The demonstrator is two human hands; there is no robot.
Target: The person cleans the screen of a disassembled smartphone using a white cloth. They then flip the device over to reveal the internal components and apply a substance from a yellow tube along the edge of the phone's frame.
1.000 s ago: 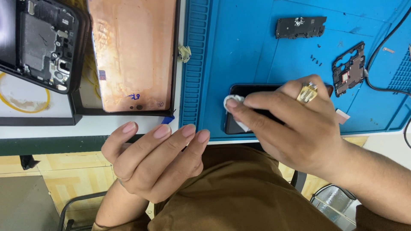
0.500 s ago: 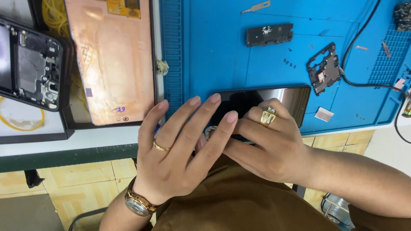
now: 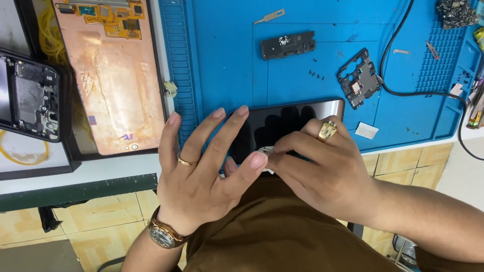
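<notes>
Left hand (image 3: 201, 176) lies spread, fingers apart, on the glossy black rectangular phone (image 3: 282, 126). Right hand (image 3: 322, 171) pinches a small white wad (image 3: 265, 151) just beside the left's fingertips.

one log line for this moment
left hand: fingers spread on dark phone | right hand: pinching small white piece | phone: flat on blue mat

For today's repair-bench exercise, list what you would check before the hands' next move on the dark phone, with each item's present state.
1. Left hand steadies the dark phone: ok, fingers spread over its left end.
2. Right hand grips the small white piece: ok, pinched at the fingertips.
3. Phone fully on the blue mat: cannot tell, hands hide its near edge.
4. Loose screws away from the phone: ok.
5. Black cable off the phone: ok.
</notes>
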